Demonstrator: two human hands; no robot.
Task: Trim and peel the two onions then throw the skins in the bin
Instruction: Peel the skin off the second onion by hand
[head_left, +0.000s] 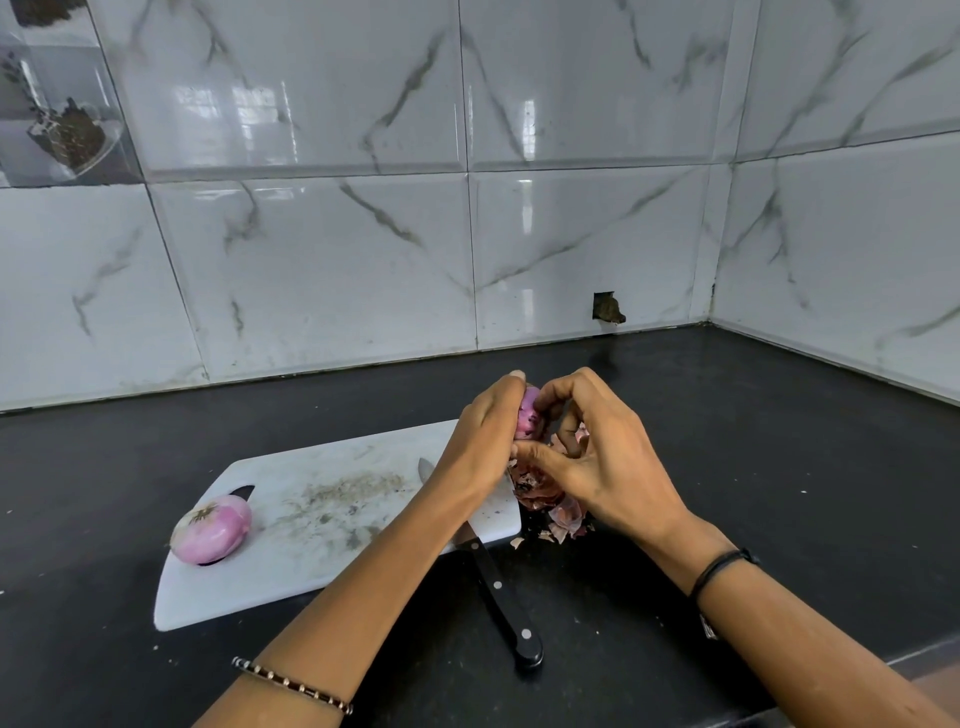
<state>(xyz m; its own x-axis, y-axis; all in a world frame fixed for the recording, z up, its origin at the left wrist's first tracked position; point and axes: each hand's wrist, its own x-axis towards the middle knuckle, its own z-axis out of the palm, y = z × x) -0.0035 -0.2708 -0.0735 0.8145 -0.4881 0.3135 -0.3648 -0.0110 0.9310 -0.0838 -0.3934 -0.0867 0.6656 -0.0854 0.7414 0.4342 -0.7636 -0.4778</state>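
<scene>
My left hand (485, 441) grips a pink onion (528, 418) above the right end of the white cutting board (311, 525). My right hand (597, 457) pinches a strip of loose skin at the onion's lower side. A pile of reddish onion skins (550, 506) lies on the black counter just right of the board, partly hidden by my right hand. A second, peeled pink onion (212, 529) rests on the board's left end. Most of the held onion is hidden by my fingers.
A black-handled knife (498, 592) lies across the board's right edge, blade under my left wrist, handle pointing toward me. The black counter (779, 441) meets marble-tiled walls behind and at right. A small hole (608, 307) shows in the back wall. No bin is in view.
</scene>
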